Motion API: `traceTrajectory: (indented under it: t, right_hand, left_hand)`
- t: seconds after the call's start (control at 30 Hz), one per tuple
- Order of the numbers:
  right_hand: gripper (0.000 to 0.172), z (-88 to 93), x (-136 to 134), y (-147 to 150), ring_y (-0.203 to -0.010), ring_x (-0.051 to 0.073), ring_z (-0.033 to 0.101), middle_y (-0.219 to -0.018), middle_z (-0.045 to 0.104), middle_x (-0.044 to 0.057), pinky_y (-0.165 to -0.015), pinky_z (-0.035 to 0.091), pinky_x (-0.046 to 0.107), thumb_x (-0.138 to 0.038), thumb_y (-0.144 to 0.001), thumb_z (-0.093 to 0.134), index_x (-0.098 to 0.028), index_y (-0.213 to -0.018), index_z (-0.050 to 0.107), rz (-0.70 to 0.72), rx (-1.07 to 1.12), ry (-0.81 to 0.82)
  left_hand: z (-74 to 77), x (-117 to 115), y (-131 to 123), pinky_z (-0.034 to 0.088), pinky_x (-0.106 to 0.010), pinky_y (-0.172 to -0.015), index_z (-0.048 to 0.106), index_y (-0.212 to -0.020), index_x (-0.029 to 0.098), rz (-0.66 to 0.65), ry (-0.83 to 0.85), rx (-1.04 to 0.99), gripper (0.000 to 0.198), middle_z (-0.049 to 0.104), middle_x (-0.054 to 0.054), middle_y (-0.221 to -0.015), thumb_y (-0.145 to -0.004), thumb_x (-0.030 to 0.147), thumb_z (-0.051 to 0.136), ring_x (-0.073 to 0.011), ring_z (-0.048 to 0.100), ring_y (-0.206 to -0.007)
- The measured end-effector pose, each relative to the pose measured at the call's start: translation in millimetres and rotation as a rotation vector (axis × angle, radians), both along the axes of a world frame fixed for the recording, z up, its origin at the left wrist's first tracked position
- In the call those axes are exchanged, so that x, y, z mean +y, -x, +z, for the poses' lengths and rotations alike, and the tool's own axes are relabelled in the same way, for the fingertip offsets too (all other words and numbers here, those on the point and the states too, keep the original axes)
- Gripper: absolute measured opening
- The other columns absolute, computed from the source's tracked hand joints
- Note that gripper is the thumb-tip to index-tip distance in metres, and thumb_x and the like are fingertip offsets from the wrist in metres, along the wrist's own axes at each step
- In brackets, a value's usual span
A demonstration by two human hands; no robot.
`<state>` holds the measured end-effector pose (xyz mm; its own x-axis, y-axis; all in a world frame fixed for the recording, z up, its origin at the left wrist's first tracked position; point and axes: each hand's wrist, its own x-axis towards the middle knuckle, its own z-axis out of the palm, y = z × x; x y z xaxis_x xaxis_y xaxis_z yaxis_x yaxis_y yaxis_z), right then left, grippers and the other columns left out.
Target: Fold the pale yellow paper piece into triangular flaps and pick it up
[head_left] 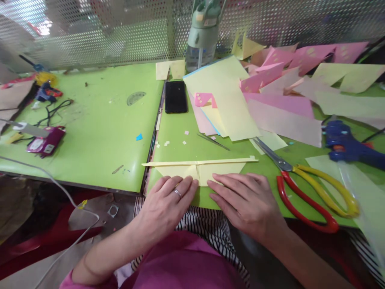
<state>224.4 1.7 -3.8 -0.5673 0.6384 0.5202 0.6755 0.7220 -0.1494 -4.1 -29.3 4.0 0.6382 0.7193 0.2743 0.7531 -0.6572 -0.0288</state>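
Pale and pink sheets (pixel 231 96) overlap on the right rear of the green bench (pixel 102 132). Scissors (pixel 282 163) lie right of the folded yellow paper (pixel 224 172), which rests near the bench's front edge. Both the left hand (pixel 168 200), fingers together, and the right hand (pixel 249 202), fingers slightly spread, lie flat on its near side, ungripping. Tweezers (pixel 213 141) lie behind it.
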Motion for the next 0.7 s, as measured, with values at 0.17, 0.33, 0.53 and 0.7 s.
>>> traceTrajectory:
  t: [0.17,0.33,0.53,0.7]
  right_hand:
    - [0.016,0.1,-1,2,-0.093,0.019,0.066,-0.105,0.076,0.003,-0.084,0.039,0.038,-0.023,-0.089,0.065,-0.022,-0.103,0.071,-0.014,0.003,-0.008]
    - [0.015,-1.5,-1,2,-0.093,0.020,0.066,-0.105,0.076,0.002,-0.084,0.038,0.039,-0.026,-0.088,0.066,-0.022,-0.103,0.070,-0.017,-0.013,-0.006]
    - [0.015,0.3,-2,2,-0.092,0.020,0.066,-0.104,0.076,0.003,-0.086,0.037,0.039,-0.028,-0.089,0.065,-0.022,-0.102,0.070,-0.022,-0.012,0.005]
    - [0.015,-1.0,-1,1,-0.091,0.020,0.066,-0.104,0.076,0.004,-0.088,0.038,0.040,-0.028,-0.090,0.064,-0.021,-0.102,0.070,-0.002,-0.002,0.020]
  left_hand:
    - [-1.5,-4,-6,0.044,-0.038,-0.095,0.053,-0.133,0.012,0.040,0.007,-0.036,0.039,0.063,-0.005,-0.131,-0.100,0.032,0.048,-0.0222,0.056,-0.111]
    - [-5.2,-9,-13,0.044,-0.037,-0.098,0.056,-0.129,0.008,0.059,-0.023,-0.042,0.045,0.062,-0.008,-0.132,-0.100,0.041,0.045,-0.0235,0.055,-0.115]
    - [-9.1,-10,-14,0.046,-0.038,-0.098,0.055,-0.129,0.007,0.054,-0.039,-0.060,0.051,0.062,-0.011,-0.133,-0.097,0.046,0.048,-0.0245,0.057,-0.116]
    - [-8.1,-8,-12,0.047,-0.036,-0.101,0.055,-0.128,0.006,0.037,-0.035,-0.079,0.051,0.062,-0.011,-0.133,-0.097,0.046,0.048,-0.0240,0.057,-0.120]
